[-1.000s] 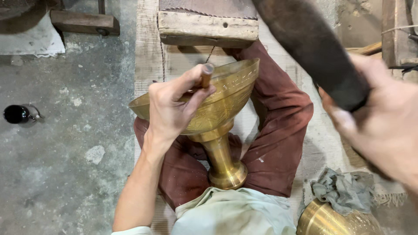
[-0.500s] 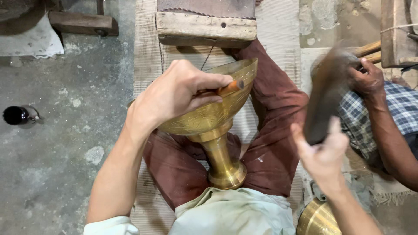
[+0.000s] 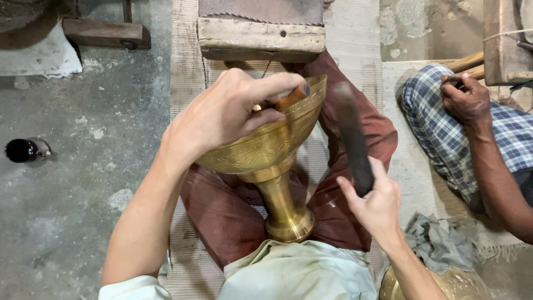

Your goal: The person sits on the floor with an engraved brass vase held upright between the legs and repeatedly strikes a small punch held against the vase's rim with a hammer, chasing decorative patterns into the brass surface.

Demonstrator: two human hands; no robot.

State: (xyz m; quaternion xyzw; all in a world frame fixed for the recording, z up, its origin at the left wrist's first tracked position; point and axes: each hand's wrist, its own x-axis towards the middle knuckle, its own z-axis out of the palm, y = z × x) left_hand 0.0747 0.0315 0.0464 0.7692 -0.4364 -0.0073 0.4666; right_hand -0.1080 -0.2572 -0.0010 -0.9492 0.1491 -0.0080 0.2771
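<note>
1. The concrete floor (image 3: 72, 183) takes up the whole left side, bare but for a small dark round object (image 3: 21, 150) near the left edge and a wooden block (image 3: 105, 33) at the top. That is the widest open room.
2. A woven mat (image 3: 186, 83) runs down the middle under the person's legs in brown trousers (image 3: 355, 133). A worn wooden bench (image 3: 261, 36) closes off the top edge just beyond the bowl.
3. On the right, a co-worker's leg in checked cloth (image 3: 444, 133) and their hand (image 3: 466, 100) sit near. Space on that side is tight.
4. The brass goblet (image 3: 272, 166) lies tilted across the lap, with its wide engraved bowl toward the bench and its stem and round foot pointing back to the person's body.
5. The left hand (image 3: 227, 111) reaches forward from the lower left and arches over the bowl's near rim. Its fingers are closed around a thin tool with an orange handle (image 3: 291, 97), whose tip rests against the rim.
6. The right hand (image 3: 377, 203) rises from the lower right, fist clenched round the lower end of a dark mallet (image 3: 350, 133). The mallet stands nearly upright, just right of the bowl, blurred at its head.
7. A grey rag (image 3: 441, 241) lies by the right forearm, beside a second brass piece (image 3: 461, 283) at the bottom edge.
</note>
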